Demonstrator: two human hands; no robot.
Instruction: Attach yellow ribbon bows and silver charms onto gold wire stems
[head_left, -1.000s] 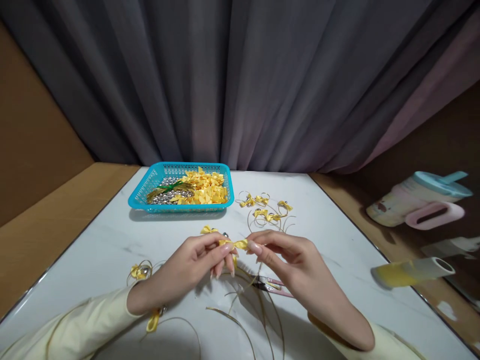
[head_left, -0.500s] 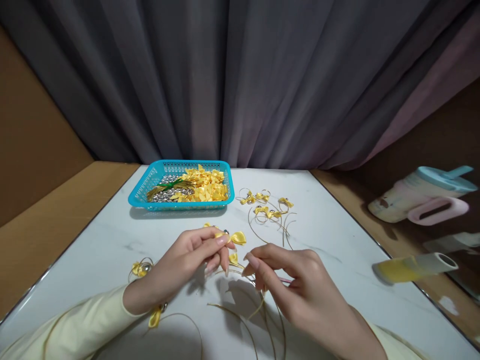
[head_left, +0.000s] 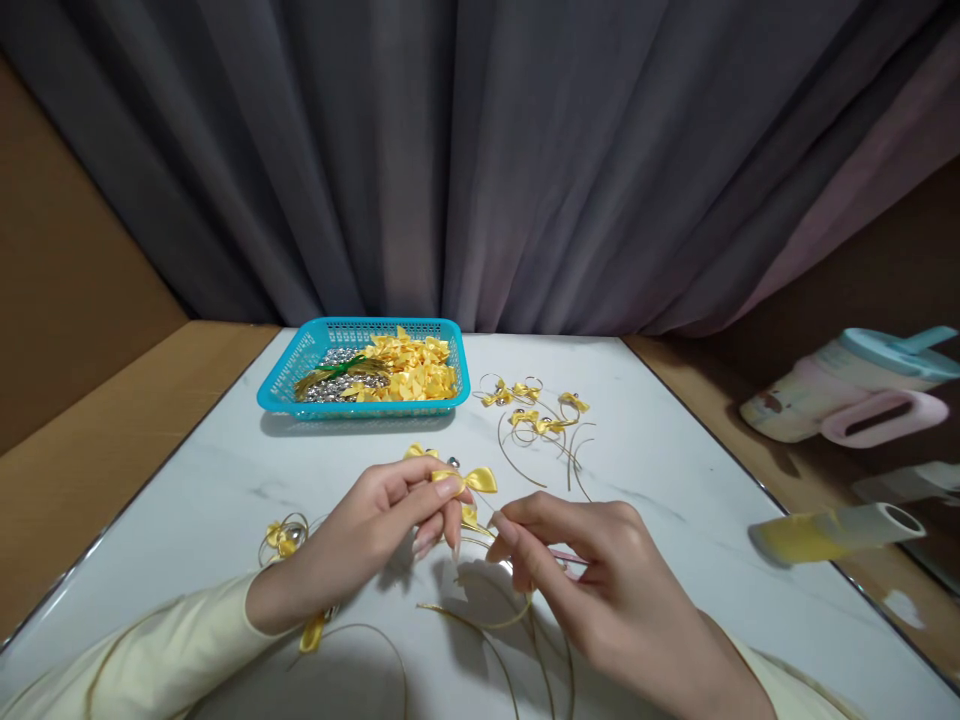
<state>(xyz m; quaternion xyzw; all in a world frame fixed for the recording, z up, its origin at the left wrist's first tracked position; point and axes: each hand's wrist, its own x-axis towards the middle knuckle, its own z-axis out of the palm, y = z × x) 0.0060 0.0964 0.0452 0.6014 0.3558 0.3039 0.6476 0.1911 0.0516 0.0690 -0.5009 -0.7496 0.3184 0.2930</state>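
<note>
1. Just in front of the blue basket (head_left: 360,409), the left hand (head_left: 379,515) pinches a yellow bow (head_left: 481,480) by one side — probably keeping it steady.
2. Right hand (head_left: 600,565), nearer me than the basket: fingertips closed, seemingly on gold cord.

The single head view looks from the near side of the bench (head_left: 660,430), above it, facing forward and down over its top toward the curtain (head_left: 487,180) beyond its far edge. It sits close, yet takes in stretches of both side edges of the bench in a wide sweep.
</note>
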